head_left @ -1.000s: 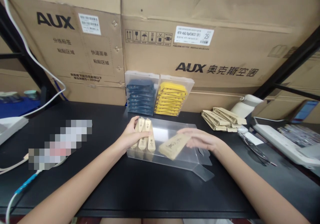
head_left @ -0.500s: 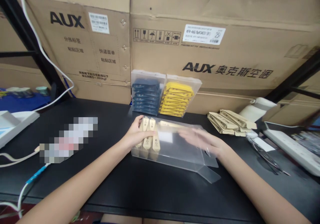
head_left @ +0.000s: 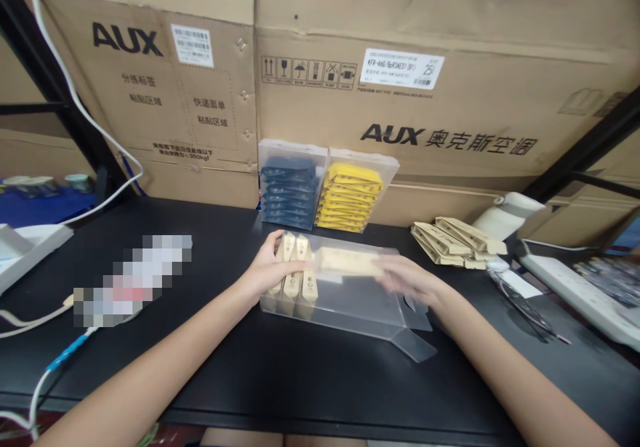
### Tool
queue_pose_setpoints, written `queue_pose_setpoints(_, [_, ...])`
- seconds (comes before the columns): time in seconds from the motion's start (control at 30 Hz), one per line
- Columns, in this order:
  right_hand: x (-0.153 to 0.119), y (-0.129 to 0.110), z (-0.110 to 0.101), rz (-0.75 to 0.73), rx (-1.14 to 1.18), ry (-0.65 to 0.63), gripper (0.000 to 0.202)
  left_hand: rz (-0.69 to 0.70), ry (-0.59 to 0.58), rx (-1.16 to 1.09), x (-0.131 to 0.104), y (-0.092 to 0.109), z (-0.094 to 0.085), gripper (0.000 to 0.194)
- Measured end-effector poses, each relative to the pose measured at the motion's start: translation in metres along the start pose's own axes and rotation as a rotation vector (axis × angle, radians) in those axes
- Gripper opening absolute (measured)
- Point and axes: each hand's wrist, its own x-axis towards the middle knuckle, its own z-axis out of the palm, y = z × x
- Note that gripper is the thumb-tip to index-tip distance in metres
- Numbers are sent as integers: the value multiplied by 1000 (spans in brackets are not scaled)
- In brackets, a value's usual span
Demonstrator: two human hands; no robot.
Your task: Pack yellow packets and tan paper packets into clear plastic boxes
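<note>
A clear plastic box [head_left: 350, 310] lies on the black table with its open end and flap to the right. Three cream paper packets [head_left: 309, 280] with black writing stand side by side in its left part. My left hand [head_left: 273, 264] is closed around the box's left end, its thumb across the packets. At the open end, my right hand [head_left: 407, 277] is blurred, its fingers inside the box on another cream packet [head_left: 350, 262], which lies lengthwise. The fingertips are partly smeared by motion and seen through the plastic.
Behind stand two filled clear boxes, one with blue packets [head_left: 289, 194], one with yellow packets [head_left: 350, 197]. More cream packets [head_left: 450, 240] lie at the right beside a white bottle [head_left: 507, 214], glasses [head_left: 525, 314] and a power strip [head_left: 585, 300]. Large cardboard boxes [head_left: 310, 114] form the back.
The lengthwise cream packet has turned to show its broad side and sits slightly lower in the box, with my right hand at its right end. My left hand keeps its hold.
</note>
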Motion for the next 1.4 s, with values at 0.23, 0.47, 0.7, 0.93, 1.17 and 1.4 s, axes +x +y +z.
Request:
queue_pose_setpoints(0.23, [-6, -6, 6, 53, 194, -133, 36, 25, 17, 8, 2, -3, -1, 85])
queue_pose_setpoints(0.47, [14, 8, 4, 51, 599, 32, 21, 17, 11, 20, 1, -2, -1, 86])
queue_pose_setpoints(0.7, [7, 6, 7, 46, 372, -247, 25, 28, 2, 27, 0, 0, -2, 87])
queue_pose_setpoints(0.93, [-4, 2, 11, -9, 71, -229, 20, 29, 5, 18, 0, -1, -2, 86])
queue_pose_setpoints(1.17, [-14, -4, 31, -115, -176, -313, 39, 25, 5, 11, 0, -1, -2, 83])
queue_pose_setpoints(1.4, [-13, 1, 41, -133, -268, -303, 56, 16, 3, 19, -2, 1, -1, 82])
